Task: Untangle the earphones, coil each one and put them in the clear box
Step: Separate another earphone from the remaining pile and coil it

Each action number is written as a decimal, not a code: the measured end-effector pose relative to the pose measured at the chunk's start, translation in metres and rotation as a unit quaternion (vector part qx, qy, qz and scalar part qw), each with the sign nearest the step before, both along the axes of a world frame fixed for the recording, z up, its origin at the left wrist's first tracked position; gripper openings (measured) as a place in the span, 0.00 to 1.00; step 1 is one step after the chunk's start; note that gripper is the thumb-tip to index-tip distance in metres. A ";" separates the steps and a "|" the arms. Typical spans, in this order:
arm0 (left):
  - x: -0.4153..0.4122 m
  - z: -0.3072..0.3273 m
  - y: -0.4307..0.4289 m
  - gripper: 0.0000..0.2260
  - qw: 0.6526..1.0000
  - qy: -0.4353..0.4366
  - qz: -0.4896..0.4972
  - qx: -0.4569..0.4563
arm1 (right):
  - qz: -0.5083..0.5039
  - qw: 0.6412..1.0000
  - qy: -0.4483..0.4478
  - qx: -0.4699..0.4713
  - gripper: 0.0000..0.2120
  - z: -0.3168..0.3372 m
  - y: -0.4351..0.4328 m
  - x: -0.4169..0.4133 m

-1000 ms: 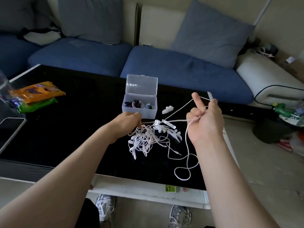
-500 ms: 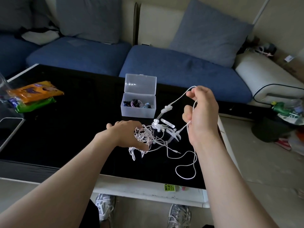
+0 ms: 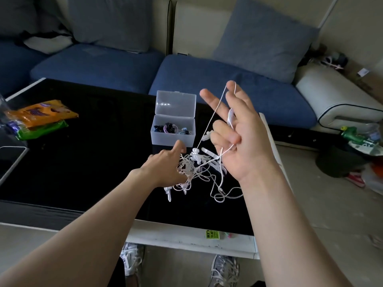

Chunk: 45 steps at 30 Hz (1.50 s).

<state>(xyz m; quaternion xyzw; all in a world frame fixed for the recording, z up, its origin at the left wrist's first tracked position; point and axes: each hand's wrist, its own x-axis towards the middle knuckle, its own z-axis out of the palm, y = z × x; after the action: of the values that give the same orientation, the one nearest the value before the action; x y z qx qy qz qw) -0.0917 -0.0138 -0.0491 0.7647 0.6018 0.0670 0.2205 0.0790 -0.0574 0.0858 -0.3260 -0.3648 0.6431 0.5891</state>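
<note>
Right hand rose, cord hooked on fingers; left hand grips tangle by box.

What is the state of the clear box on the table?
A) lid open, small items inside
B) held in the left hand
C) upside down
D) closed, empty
A: the clear box stands with its lid up and dark, pink and blue items inside; the left hand grips the tangle of earphones, the right hand holds up a white cable.

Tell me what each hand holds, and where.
Right hand holds an earphone cord, looped over its middle finger and caught under two curled fingers. Left hand touches the tangle; grip unclear.
</note>
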 end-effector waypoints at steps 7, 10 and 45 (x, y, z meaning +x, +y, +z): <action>-0.013 -0.003 0.002 0.17 0.992 0.109 0.060 0.020 | 0.018 0.988 0.143 -0.050 0.10 -0.005 0.002 0.009; -0.015 0.004 0.000 0.11 0.976 0.132 0.168 0.048 | -0.110 0.987 0.032 -0.112 0.11 -0.011 0.005 0.010; -0.021 0.012 0.006 0.05 0.975 -0.178 0.079 -0.105 | 0.170 0.731 -0.659 -0.050 0.16 -0.083 0.000 -0.004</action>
<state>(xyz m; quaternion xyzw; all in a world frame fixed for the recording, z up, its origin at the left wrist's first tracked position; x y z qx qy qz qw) -0.1129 -0.0082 -0.0366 0.6630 0.6150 0.1561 0.3974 0.0749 -0.0578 0.0031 -0.6296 -0.6781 0.3737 0.0651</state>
